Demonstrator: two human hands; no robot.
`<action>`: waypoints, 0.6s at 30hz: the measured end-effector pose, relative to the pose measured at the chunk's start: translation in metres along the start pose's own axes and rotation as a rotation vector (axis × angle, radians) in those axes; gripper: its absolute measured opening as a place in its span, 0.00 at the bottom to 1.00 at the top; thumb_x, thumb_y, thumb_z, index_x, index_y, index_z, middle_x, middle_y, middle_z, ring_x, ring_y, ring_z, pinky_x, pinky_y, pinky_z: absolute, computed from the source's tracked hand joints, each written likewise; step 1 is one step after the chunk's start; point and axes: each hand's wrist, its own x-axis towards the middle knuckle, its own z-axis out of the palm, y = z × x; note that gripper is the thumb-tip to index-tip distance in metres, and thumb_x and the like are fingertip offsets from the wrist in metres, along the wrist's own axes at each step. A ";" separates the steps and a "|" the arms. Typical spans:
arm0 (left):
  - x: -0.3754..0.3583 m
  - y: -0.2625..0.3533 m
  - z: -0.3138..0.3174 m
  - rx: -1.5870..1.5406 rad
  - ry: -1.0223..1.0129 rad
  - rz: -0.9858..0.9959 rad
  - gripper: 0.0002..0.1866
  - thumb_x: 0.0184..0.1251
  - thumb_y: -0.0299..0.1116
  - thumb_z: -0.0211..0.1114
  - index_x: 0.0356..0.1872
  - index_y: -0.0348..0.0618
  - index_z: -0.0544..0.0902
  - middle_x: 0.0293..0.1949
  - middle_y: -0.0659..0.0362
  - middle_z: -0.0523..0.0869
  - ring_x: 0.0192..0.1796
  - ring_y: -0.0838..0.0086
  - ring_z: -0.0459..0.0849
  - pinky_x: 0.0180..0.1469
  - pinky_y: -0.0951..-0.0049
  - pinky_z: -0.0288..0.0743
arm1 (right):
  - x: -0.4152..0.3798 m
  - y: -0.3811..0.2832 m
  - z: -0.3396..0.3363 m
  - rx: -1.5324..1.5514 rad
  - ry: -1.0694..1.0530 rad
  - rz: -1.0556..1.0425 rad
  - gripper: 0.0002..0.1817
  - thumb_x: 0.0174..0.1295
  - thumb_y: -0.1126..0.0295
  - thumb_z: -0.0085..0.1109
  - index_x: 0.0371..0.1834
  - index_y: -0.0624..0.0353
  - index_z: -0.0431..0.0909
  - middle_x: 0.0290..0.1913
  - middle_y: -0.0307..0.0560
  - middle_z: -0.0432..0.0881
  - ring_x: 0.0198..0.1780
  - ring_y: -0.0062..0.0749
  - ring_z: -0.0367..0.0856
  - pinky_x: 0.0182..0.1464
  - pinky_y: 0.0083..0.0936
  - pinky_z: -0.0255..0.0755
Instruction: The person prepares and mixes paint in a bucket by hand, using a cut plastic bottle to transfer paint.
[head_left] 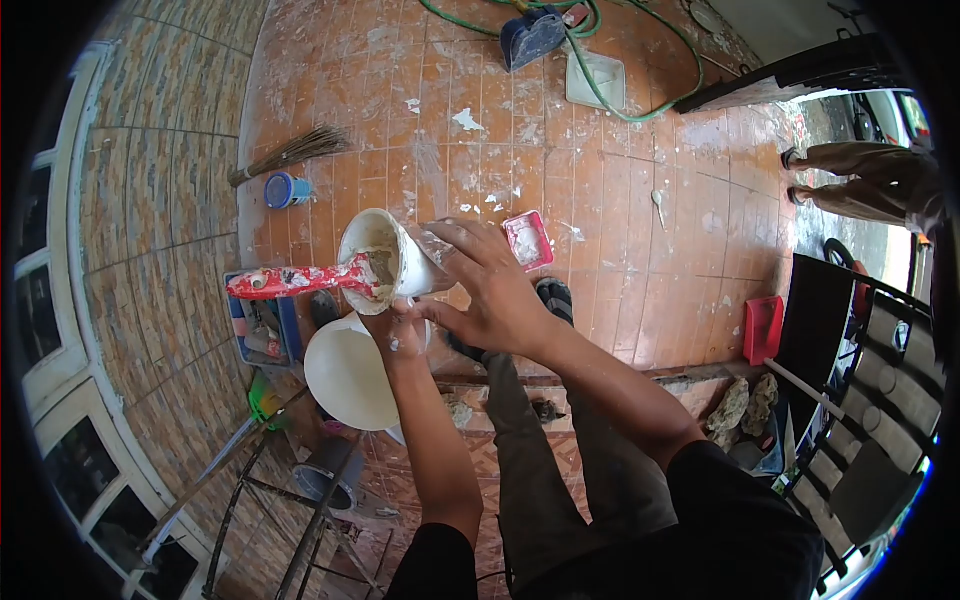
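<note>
A white plastic cup [412, 262] with grey-beige paste inside is tilted, its mouth toward the left. Leaning in it is a paint-smeared brush [300, 280] with a red handle that sticks out over the rim. My left hand [392, 325] holds the cup from below; most of its fingers are hidden behind it. Around the cup's base end curves my right hand [490, 280], fingers along the far side and thumb near the left wrist. Below the cup is a large white bucket [345, 385].
A pink tray [528, 240] with white residue lies past my right hand. A blue-lidded tub [286, 190] and a twig broom [295, 155] are at the stone-tiled wall. A metal frame [300, 500] stands lower left. Another person's legs [860, 180] show at right.
</note>
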 end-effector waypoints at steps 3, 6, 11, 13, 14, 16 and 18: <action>-0.002 0.014 0.007 -0.019 -0.143 -0.079 0.61 0.38 0.57 0.81 0.70 0.39 0.55 0.62 0.52 0.71 0.61 0.63 0.75 0.58 0.64 0.77 | 0.004 -0.001 -0.002 0.103 -0.011 -0.001 0.32 0.47 0.68 0.74 0.57 0.62 0.74 0.55 0.55 0.75 0.56 0.51 0.74 0.56 0.39 0.69; 0.004 0.020 0.005 0.056 -0.216 -0.075 0.64 0.34 0.63 0.80 0.69 0.39 0.56 0.61 0.52 0.71 0.60 0.64 0.76 0.55 0.67 0.79 | 0.001 0.000 -0.005 0.122 -0.048 0.029 0.31 0.47 0.69 0.74 0.57 0.62 0.74 0.52 0.55 0.77 0.52 0.50 0.76 0.53 0.38 0.71; 0.013 0.010 -0.004 0.219 -0.184 0.003 0.65 0.30 0.69 0.78 0.68 0.39 0.58 0.60 0.54 0.72 0.60 0.65 0.75 0.60 0.66 0.73 | 0.005 -0.014 -0.009 0.147 0.090 0.003 0.26 0.49 0.72 0.74 0.53 0.62 0.77 0.46 0.53 0.79 0.44 0.47 0.80 0.46 0.34 0.74; 0.014 0.007 -0.003 0.198 -0.190 0.017 0.65 0.31 0.70 0.77 0.68 0.39 0.59 0.59 0.54 0.73 0.61 0.65 0.74 0.62 0.65 0.70 | 0.004 -0.014 -0.007 0.140 0.129 0.000 0.23 0.49 0.75 0.73 0.50 0.62 0.79 0.46 0.52 0.80 0.43 0.45 0.80 0.44 0.33 0.75; 0.015 0.006 -0.001 0.171 -0.198 -0.002 0.63 0.32 0.68 0.78 0.68 0.39 0.59 0.59 0.55 0.73 0.61 0.65 0.74 0.63 0.64 0.70 | 0.003 -0.014 -0.006 0.136 0.150 0.000 0.22 0.49 0.76 0.73 0.49 0.61 0.80 0.45 0.52 0.80 0.43 0.43 0.80 0.43 0.32 0.75; 0.015 0.006 0.002 0.118 -0.212 -0.037 0.60 0.36 0.62 0.80 0.67 0.39 0.59 0.59 0.55 0.73 0.62 0.65 0.73 0.65 0.63 0.68 | 0.003 -0.011 -0.005 0.085 0.183 -0.060 0.19 0.49 0.78 0.72 0.46 0.61 0.80 0.45 0.51 0.80 0.43 0.42 0.81 0.42 0.31 0.75; 0.011 0.005 0.017 0.054 -0.094 -0.007 0.57 0.38 0.55 0.82 0.67 0.39 0.59 0.60 0.55 0.73 0.62 0.64 0.74 0.65 0.62 0.68 | -0.001 -0.004 -0.002 0.016 0.188 -0.136 0.17 0.48 0.79 0.71 0.44 0.61 0.81 0.45 0.50 0.81 0.43 0.41 0.81 0.41 0.31 0.75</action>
